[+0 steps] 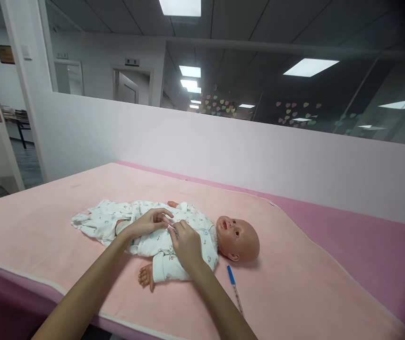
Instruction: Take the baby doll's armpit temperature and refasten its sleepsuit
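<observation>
- The left hand [148, 223] rests on the chest of a baby doll [174, 236], fingers curled and pinched onto the front of its printed romper [152, 243] near the middle seam.
- The right hand [187, 244] lies just beside it, knuckles up, fingers bent down on the same seam; a small pale bit shows between the two hands, too small to tell what it is.
- The doll lies on its back across the pad, bald head [239, 238] to the right, legs to the left, one bare hand [146, 277] sticking out of a sleeve toward the near edge.
- The romper is soft white cloth with small coloured prints, wrinkled at the legs.
- A thin thermometer-like stick with a blue tip [234, 289] lies on the pad near the doll's head, apart from it.
- The pink pad [64, 255] is a fuzzy, flat sheet with a pale border; broad bare stretches lie to the left and right of the doll.
- A darker pink surface [347, 231] runs beyond the pad up to a low white partition wall [223, 146].
- Dark glass panes [294, 94] with small heart stickers stand above the wall.
</observation>
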Motion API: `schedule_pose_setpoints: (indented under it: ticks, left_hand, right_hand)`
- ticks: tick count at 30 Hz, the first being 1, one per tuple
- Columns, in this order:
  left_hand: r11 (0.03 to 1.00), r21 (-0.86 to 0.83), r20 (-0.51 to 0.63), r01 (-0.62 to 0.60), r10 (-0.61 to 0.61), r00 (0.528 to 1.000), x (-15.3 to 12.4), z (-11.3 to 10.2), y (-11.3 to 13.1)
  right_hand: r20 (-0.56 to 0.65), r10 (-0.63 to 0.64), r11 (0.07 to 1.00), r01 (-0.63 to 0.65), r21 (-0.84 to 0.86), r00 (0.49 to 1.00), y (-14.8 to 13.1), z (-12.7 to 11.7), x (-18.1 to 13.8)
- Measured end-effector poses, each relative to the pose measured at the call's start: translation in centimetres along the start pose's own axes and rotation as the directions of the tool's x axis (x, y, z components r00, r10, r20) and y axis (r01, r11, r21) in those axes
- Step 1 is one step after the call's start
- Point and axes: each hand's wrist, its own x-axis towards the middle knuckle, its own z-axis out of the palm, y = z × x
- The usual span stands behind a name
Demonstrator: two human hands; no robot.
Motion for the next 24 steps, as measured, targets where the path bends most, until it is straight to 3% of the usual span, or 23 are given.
schedule_pose_setpoints:
  ticks: [5, 13, 20, 24]
  left_hand:
    - [0.994, 0.108, -0.009, -0.01, 0.011, 1.0, -0.19, -0.13, 0.41]
    - [1.0, 0.029, 0.052, 0.011, -0.012, 0.999, -0.09, -0.06, 0.77]
    - [0.996, -0.069, 0.022, 0.048, -0.046, 0.999, -0.14, -0.08, 0.56]
    - [0.998, -0.041, 0.039, 0.039, -0.037, 0.999, 0.1, -0.23, 0.01]
  right_hand:
    - [0.005, 0.03, 0.999, -0.03, -0.022, 1.0, 0.18, -0.15, 0.24]
    - [0.004, 0.133, 0.981, -0.132, 0.144, 0.991, 0.28, -0.51, 0.61]
    - [0.016, 0.038, 0.989, -0.04, 0.142, 0.999, 0.05, -0.66, 0.06]
    - [0.03, 0.019, 0.992, -0.023, 0.121, 0.999, 0.12, -0.45, -0.03]
